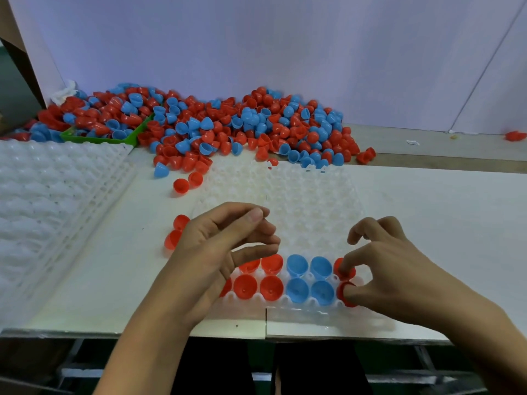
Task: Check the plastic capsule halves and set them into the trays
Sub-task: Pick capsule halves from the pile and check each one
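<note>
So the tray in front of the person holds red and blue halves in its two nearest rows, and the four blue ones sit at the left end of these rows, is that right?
Not quite. In the head view the four blue halves sit in the middle of those two rows of the clear tray, not at the left end. Red halves lie to their left, and the right hand touches two more red ones on their right.

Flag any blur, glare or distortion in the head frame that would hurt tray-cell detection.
Head view: the clear tray washes out against the white table, its far cells barely readable; wide-angle bending curves the table edge and the stacked trays at left; the capsule pile is soft with smeared edges; light is flat, shadows faint under the left hand and right hand.
</note>
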